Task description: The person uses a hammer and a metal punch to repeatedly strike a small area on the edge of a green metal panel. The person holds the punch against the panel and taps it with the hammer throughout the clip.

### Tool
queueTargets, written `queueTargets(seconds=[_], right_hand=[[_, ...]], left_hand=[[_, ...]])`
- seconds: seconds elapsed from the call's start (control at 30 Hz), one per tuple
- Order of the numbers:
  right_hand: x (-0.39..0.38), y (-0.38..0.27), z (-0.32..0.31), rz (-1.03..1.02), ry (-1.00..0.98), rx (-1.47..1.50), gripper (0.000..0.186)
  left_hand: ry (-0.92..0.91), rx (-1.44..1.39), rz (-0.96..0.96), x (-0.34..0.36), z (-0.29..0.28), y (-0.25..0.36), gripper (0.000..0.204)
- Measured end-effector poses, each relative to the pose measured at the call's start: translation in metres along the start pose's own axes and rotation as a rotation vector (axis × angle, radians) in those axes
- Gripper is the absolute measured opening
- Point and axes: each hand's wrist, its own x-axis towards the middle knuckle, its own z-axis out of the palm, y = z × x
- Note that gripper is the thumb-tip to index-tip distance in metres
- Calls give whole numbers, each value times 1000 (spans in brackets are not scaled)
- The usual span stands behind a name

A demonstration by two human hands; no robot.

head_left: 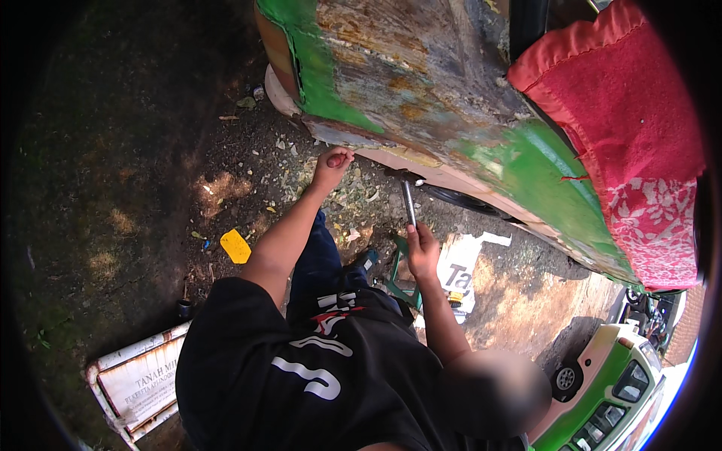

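Observation:
My left hand (331,167) is closed around the red handle (336,160) of a tool, held against the lower edge of a worn green vehicle body (421,98). The tool's working end cannot be made out. To its right, my right hand (423,252) grips a hammer (409,203) by its shiny metal shaft. The dark hammer head is raised near the vehicle's bottom edge, apart from the red handle. Scraped paint, rust-brown patches and bare metal cover much of the body panel.
A red patterned cloth (609,128) hangs over the vehicle at right. On the ground lie a yellow piece (235,246), a white printed sheet (460,263) and paint chips. A green stool (398,278) stands by my legs, a white framed sign (143,383) at lower left, a green van (602,398) at lower right.

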Motion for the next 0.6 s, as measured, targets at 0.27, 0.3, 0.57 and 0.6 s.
queueTargets(seconds=[0.27,0.3,0.57,0.6], right_hand=[[-1,-2,0,46,-28,-18,35],[0,1,1,50,-36,-13,35],[11,-42,16,-105,-83,-93,31],[11,-59,16,-114,-98,-117,30]], left_hand=[[-25,77,-34,3,3,7,10],[-32,72,-37,3,3,8,9],[-111,203,25,5,8,23,5],[-127,251,-45,5,6,20,7]])
